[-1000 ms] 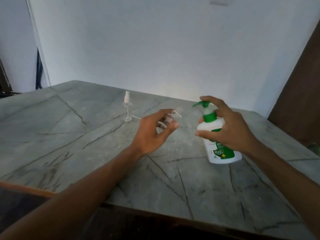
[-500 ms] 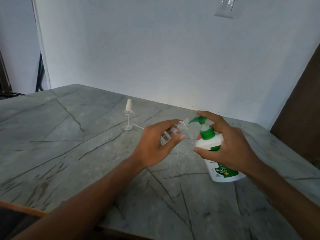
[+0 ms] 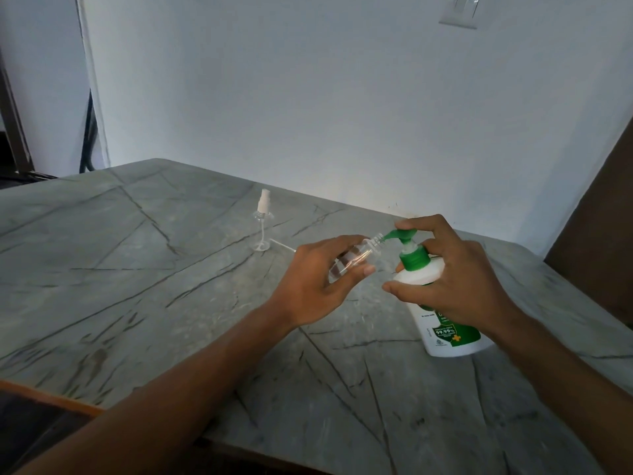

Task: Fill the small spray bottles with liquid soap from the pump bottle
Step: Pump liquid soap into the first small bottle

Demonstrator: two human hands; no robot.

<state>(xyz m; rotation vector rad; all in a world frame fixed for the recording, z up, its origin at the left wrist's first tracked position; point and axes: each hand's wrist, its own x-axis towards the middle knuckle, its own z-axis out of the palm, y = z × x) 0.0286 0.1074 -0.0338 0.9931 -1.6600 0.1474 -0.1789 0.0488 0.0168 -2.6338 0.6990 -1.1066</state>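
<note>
Spray bottle [image 3: 352, 260] filling is at the dispensing step. Your left hand [image 3: 315, 286] grips the small clear bottle between thumb and curled fingers. It holds the bottle above the table [image 3: 137, 269] near the centre of the scene, tilted so that the uncapped neck [image 3: 377, 240] points up and to the right. The neck meets the tip of the green spout [image 3: 390, 236]; whether the tip sits inside the mouth or only touches its rim cannot be told.

Your right hand [image 3: 455, 275] holds the pump bottle [image 3: 445, 323], just right of the spray bottle. The forefinger lies curled over the pump head [image 3: 404, 233]; the thumb and remaining fingers wrap the white shoulder. The pump bottle leans to the left, and its base appears to rest on the table. No soap is visible inside the clear bottle, so judge filling as barely started or not started.

Next move: press the pump head down with the forefinger while holding the neck aligned under the spout. The mouth is narrow, so any drift of either hand would likely put soap on the outside of the bottle or on your fingers.

A second spray bottle [image 3: 262, 221], with a white sprayer fitted, stands upright to the far left of your hands, well apart from them.
</note>
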